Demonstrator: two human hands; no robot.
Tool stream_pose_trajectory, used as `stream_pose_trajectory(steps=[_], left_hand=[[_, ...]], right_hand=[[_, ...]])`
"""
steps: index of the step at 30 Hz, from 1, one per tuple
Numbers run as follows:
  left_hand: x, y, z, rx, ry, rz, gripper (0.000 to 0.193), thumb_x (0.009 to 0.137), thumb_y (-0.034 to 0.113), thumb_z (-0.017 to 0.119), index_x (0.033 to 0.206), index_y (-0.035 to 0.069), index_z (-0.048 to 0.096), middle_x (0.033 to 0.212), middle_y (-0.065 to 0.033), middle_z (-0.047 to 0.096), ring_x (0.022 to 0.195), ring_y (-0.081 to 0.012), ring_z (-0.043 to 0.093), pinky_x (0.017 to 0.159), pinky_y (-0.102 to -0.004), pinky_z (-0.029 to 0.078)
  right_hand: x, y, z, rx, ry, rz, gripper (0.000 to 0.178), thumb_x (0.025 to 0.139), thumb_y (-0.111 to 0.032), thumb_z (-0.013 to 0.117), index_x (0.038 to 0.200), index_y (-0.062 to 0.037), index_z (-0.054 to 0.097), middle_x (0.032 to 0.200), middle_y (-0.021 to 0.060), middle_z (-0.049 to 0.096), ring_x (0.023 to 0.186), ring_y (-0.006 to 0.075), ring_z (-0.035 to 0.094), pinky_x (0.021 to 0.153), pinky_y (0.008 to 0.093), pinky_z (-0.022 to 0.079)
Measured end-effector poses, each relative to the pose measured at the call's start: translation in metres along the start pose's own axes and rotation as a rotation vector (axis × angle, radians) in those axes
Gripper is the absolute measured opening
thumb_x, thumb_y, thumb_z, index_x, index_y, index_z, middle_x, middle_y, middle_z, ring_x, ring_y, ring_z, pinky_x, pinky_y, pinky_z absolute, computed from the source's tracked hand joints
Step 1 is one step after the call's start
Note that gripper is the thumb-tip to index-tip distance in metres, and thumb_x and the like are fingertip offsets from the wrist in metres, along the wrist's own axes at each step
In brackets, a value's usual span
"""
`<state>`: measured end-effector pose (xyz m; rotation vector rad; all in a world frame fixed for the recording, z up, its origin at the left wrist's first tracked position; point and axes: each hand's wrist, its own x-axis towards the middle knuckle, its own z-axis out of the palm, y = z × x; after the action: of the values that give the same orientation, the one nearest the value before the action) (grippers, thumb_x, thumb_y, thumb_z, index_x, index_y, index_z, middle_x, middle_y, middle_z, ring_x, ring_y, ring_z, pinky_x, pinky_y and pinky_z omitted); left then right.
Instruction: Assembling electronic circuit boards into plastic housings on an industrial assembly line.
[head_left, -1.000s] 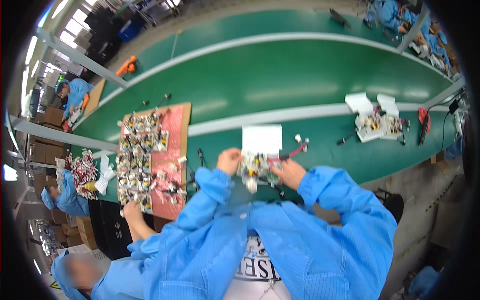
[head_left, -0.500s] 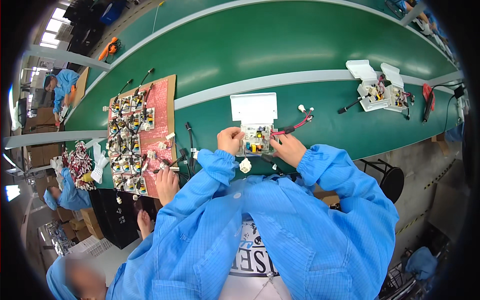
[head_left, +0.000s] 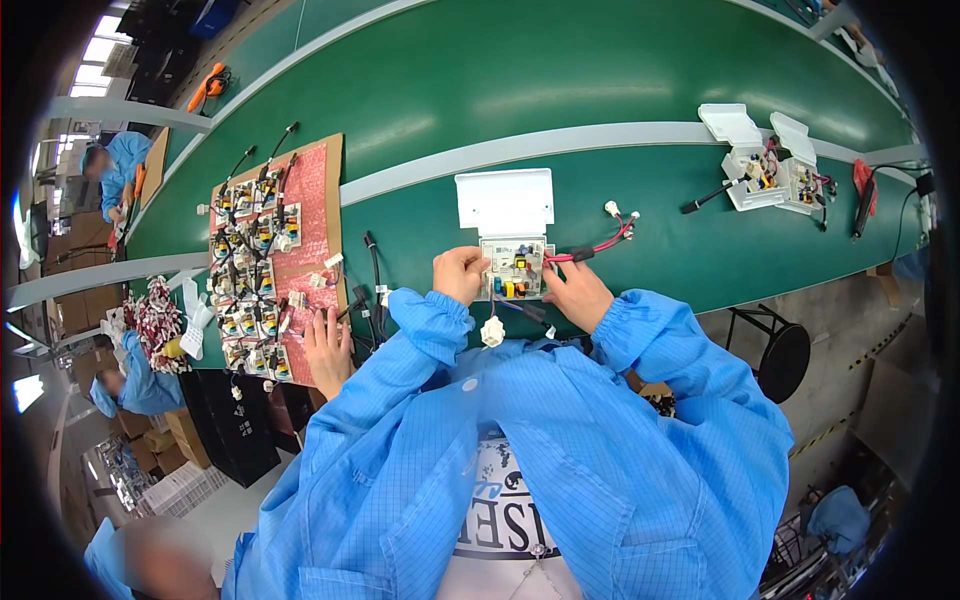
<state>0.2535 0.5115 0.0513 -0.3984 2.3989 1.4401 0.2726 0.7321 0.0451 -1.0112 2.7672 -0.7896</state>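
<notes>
In front of me lies a white plastic housing point(head_left: 484, 262), its flat lid point(head_left: 505, 198) folded away from me. Inside sits a circuit board point(head_left: 519, 262) with yellow, blue and black components. My left hand point(head_left: 460, 275) is closed, fingers curled on the housing's left edge. At the right edge my right hand point(head_left: 582, 296) grips the housing with thumb and fingertips, close to where the red and black wires point(head_left: 590, 252) come out. These wires end in small white plugs. Toward me hang a white connector point(head_left: 492, 332) and a black cable point(head_left: 524, 311).
Left, several circuit boards point(head_left: 262, 235) rest on pink bubble wrap point(head_left: 316, 225) over cardboard. A co-worker's hand point(head_left: 327, 352) touches that wrap; black cables point(head_left: 374, 262) lie beside it. Two open white housings point(head_left: 750, 192) and a black tool point(head_left: 860, 212) lie right. A stool point(head_left: 782, 362) stands below.
Both my hands keep their hold on the housing, with little movement. The co-worker's hand has flattened on the wrap's near edge. The whole view has shifted slightly.
</notes>
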Motion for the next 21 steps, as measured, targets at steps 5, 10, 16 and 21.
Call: stream_pose_trajectory(steps=[5,10,16,21], left_hand=[[-0.004,-0.001,0.010,0.266,0.140,0.270,0.025,0.073,-0.003,0.057,0.097,0.002,0.058,0.061,-0.0139,0.059,0.049,-0.0219,0.056,0.047,-0.0311,0.044],[-0.016,-0.005,0.005,0.588,0.132,0.541,0.036,0.072,0.002,0.056,0.107,0.011,0.056,0.074,-0.0108,0.057,0.066,-0.0238,0.056,0.056,-0.0323,0.044],[-0.034,-0.002,0.003,1.036,0.092,0.714,0.047,0.070,0.008,0.053,0.115,0.021,0.054,0.096,-0.0096,0.046,0.092,-0.0245,0.045,0.075,-0.0351,0.035],[-0.031,0.001,0.000,1.077,0.060,0.730,0.045,0.072,0.010,0.052,0.115,0.022,0.053,0.106,-0.0108,0.044,0.101,-0.0256,0.043,0.084,-0.0371,0.032]], right_hand=[[0.000,0.002,0.002,0.006,0.023,0.001,0.036,0.068,-0.013,0.065,0.098,-0.0011,0.049,0.104,0.0177,0.043,0.092,0.0320,0.047,0.078,0.0374,0.044],[0.002,-0.002,-0.001,-0.002,0.001,0.017,0.036,0.067,-0.014,0.066,0.097,-0.0013,0.049,0.102,0.0171,0.043,0.093,0.0317,0.047,0.078,0.0370,0.044],[0.002,-0.001,0.001,-0.004,-0.028,0.031,0.036,0.067,-0.015,0.065,0.097,-0.0019,0.050,0.098,0.0162,0.044,0.093,0.0315,0.047,0.078,0.0373,0.044],[0.003,-0.004,-0.001,-0.022,-0.037,0.038,0.037,0.067,-0.014,0.065,0.099,-0.0017,0.050,0.098,0.0159,0.045,0.093,0.0312,0.047,0.079,0.0367,0.044]])
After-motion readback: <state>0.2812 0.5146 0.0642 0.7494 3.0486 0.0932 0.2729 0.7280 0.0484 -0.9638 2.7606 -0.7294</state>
